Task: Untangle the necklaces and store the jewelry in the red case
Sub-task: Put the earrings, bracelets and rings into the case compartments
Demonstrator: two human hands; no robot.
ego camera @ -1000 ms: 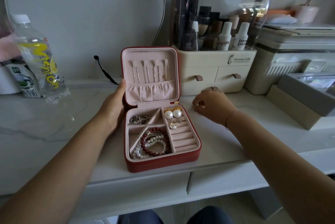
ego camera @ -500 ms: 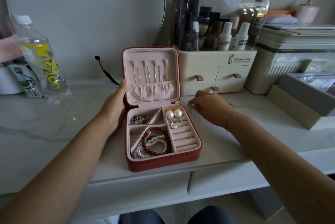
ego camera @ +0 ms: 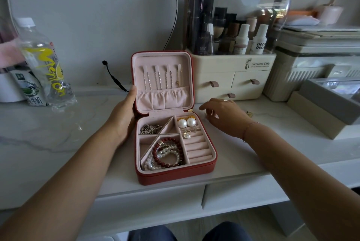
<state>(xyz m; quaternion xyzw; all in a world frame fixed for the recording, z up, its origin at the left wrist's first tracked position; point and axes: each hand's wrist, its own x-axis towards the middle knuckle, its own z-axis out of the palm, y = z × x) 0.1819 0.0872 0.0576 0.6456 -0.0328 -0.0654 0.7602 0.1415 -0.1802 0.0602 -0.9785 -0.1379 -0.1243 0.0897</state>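
The right hand's [ego camera: 226,118] fingers [ego camera: 203,107] are loosely spread and reach palm-down toward 9 o'clock, close to the hinge corner of the red case [ego camera: 175,176]; they appear to hold nothing, though whether a tip touches anything beneath I cannot tell. The left hand [ego camera: 122,121] grips the case's 9 o'clock side, thumb [ego camera: 132,92] laid up the lid's [ego camera: 161,56] edge, other fingers hidden behind. The case sits mid-table [ego camera: 48,133], its base running roughly 12 to 6, its lid upright at the 12 o'clock end with the inside facing 6. Thin necklaces [ego camera: 157,79] hang straight in the lid, long axis 12 to 6; beaded bracelets [ego camera: 165,153] fill the near compartment, pearl earrings [ego camera: 187,122] the far right one. At 3 o'clock of the right hand a small gold piece [ego camera: 249,113] with a fine chain lies on the table by the wrist. The likely trouble: that wrist could drag or snag the chain unseen, and a jolt to the lid could swing the hung necklaces together and knot them again.
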